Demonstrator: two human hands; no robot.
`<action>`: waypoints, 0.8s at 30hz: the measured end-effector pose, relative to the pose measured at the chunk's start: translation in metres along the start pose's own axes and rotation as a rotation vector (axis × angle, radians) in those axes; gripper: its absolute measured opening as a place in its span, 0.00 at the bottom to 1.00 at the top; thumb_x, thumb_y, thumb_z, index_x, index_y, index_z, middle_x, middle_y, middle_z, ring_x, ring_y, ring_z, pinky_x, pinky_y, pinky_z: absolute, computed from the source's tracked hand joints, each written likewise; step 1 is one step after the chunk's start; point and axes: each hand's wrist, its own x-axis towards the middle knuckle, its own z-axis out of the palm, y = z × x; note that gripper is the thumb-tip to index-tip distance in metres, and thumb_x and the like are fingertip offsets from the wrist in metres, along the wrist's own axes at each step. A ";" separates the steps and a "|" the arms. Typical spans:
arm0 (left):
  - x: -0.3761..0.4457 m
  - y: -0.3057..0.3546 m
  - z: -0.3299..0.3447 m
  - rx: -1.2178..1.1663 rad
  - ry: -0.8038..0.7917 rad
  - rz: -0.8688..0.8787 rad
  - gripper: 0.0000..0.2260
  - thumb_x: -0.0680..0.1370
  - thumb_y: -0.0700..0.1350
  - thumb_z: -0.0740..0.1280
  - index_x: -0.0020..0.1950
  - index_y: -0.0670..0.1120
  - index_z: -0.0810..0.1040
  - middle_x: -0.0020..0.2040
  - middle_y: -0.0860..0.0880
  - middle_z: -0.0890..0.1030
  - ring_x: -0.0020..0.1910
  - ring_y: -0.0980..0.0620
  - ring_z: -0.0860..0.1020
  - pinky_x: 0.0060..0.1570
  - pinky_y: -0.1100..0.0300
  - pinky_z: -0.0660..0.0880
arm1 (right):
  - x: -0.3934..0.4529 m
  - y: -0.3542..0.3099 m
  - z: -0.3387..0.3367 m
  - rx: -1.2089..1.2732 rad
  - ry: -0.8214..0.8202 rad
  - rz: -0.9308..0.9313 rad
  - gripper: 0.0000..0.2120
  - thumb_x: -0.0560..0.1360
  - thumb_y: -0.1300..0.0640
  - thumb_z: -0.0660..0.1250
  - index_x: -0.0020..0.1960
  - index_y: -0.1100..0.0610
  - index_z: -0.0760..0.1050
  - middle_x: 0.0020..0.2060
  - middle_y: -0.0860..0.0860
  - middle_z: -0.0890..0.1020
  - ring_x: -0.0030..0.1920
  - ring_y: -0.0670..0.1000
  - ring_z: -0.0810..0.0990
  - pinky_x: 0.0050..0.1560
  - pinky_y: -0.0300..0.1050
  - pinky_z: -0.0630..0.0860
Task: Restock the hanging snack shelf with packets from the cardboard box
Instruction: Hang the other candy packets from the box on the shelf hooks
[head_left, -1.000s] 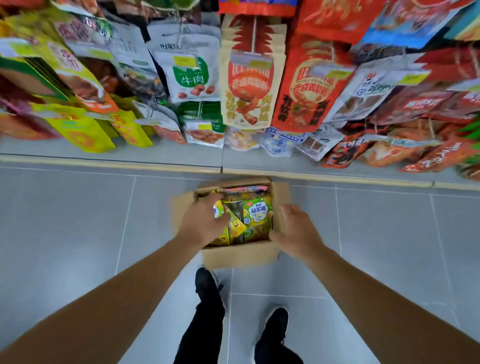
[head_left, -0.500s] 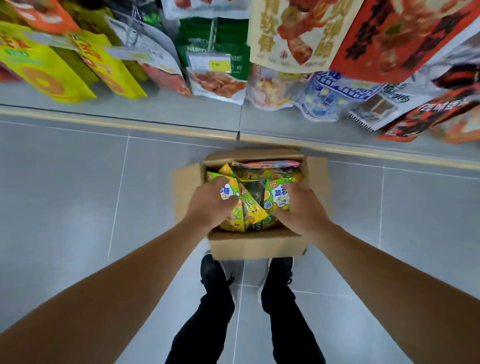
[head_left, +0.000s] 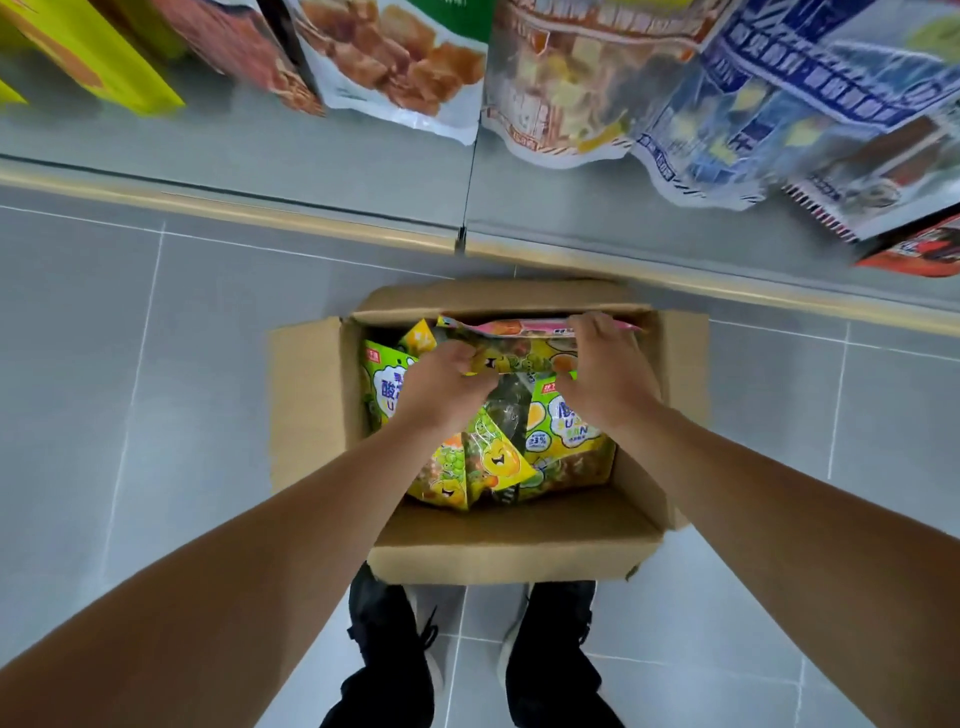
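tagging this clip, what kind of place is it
Most likely a shop aisle: snack packets hang in rows over a grey tiled floor, and an open cardboard box of more packets sits below them.

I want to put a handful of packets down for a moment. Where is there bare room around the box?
Bare grey floor tiles lie left of the cardboard box, and more to its right, up to the shelf base. Inside, only a strip along the near wall is bare. The rest is crowded with packets, left hand and right hand.
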 end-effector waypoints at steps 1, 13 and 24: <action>0.009 0.001 0.006 -0.024 -0.005 -0.012 0.22 0.74 0.47 0.70 0.68 0.46 0.75 0.62 0.49 0.80 0.51 0.45 0.82 0.53 0.51 0.79 | 0.009 0.003 0.004 -0.014 0.022 -0.002 0.26 0.77 0.55 0.67 0.73 0.56 0.65 0.70 0.55 0.69 0.71 0.60 0.67 0.67 0.55 0.68; 0.042 0.002 0.049 -0.667 -0.206 -0.358 0.07 0.81 0.52 0.64 0.54 0.51 0.75 0.56 0.46 0.80 0.51 0.44 0.83 0.53 0.48 0.81 | 0.037 0.019 0.048 0.064 0.261 -0.137 0.09 0.76 0.59 0.68 0.55 0.55 0.84 0.45 0.54 0.79 0.50 0.60 0.75 0.52 0.53 0.73; 0.003 -0.011 0.040 -0.886 -0.088 -0.539 0.07 0.81 0.34 0.60 0.57 0.37 0.76 0.44 0.38 0.84 0.43 0.44 0.85 0.39 0.52 0.83 | -0.018 0.010 0.032 0.421 0.157 -0.109 0.21 0.71 0.41 0.62 0.46 0.55 0.84 0.42 0.51 0.80 0.45 0.52 0.79 0.47 0.49 0.77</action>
